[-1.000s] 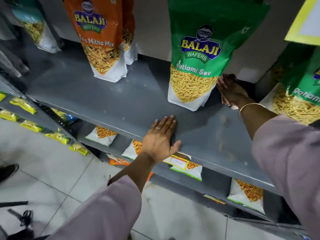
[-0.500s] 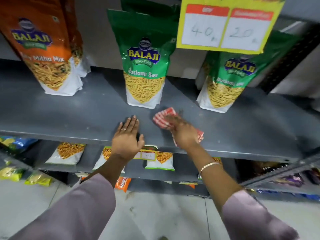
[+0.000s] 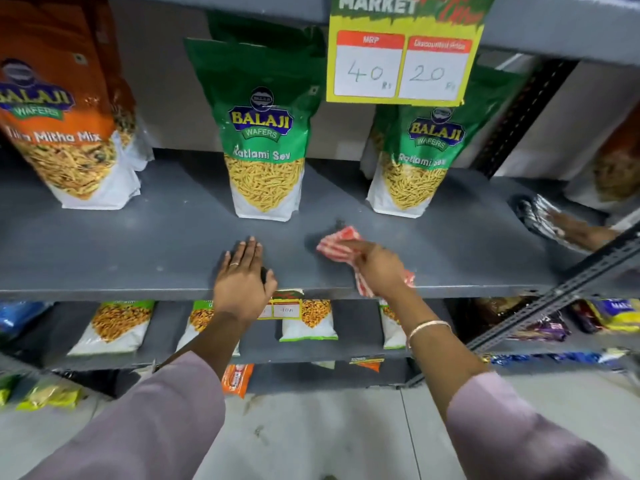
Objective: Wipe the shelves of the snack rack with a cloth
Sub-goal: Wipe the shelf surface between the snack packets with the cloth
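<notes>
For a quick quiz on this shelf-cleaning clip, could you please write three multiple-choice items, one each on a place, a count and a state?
1. Where does the cloth lie?
A. on the grey shelf, in front of the green bags
B. on the floor
C. on the rack below

2. How many green Ratlami Sev bags stand at the front of this shelf?
A. one
B. two
C. four

3. What is the left hand doing?
A. gripping a bag
B. holding the price card
C. resting flat, fingers spread, holding nothing

Answers:
1 A: the right hand presses it to the shelf between the two bags.
2 B: one bag at centre, another under the price card.
3 C: the palm lies on the shelf's front edge.
</notes>
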